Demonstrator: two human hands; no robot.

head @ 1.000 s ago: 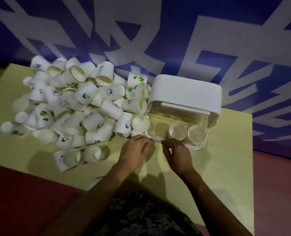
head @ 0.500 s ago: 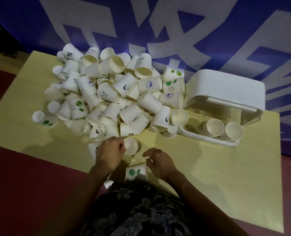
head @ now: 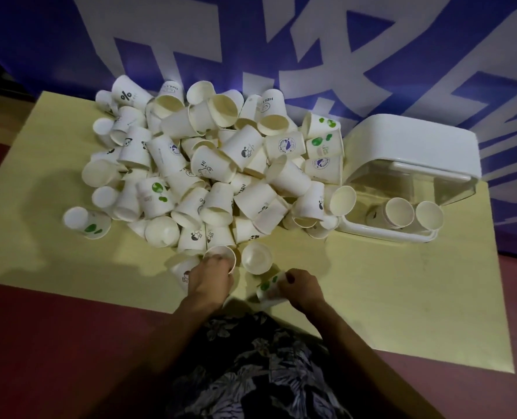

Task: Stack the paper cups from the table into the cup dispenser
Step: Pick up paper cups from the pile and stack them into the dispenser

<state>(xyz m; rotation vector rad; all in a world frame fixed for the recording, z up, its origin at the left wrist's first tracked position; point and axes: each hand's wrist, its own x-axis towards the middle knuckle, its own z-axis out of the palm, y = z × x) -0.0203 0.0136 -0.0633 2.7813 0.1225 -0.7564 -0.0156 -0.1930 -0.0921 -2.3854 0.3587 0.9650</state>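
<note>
Dim light; print on most cups unreadable. Pile [head: 209, 173] of white paper cups covers the left and middle of the yellow table [head: 402, 297], heaped several deep, so lower cups are hidden and a full count is not possible: several dozen at least. Most lie on their sides or tilted, mouths facing various ways. One outlier cup [head: 86, 222] with green marks lies at the far left edge of the pile, on its side.

Left hand [head: 210, 279]: fingers curled onto the rim of a cup [head: 221, 257] at the near edge of the pile, mouth up toward the camera. Fingertips sit on or inside the rim; grasping it, though how firmly cannot be told. A second cup [head: 184, 272] lies just under the hand's left side, partly covered.

Open cup [head: 256, 257] sits between the two hands, untouched, mouth upward.

Right hand [head: 301, 287]: closed around a green-marked cup [head: 269, 288] lying on its side near the table's front edge; the palm hides its right end.

Dispenser [head: 414, 152] stands at the right, touching the pile's right edge: white lid raised, clear body, white tray rim in front. Two cup mouths [head: 399, 211] show inside, side by side; glare on the clear wall hides how many are nested behind each.

Patterned clothing [head: 251, 364] at bottom, cut off by the frame.
</note>
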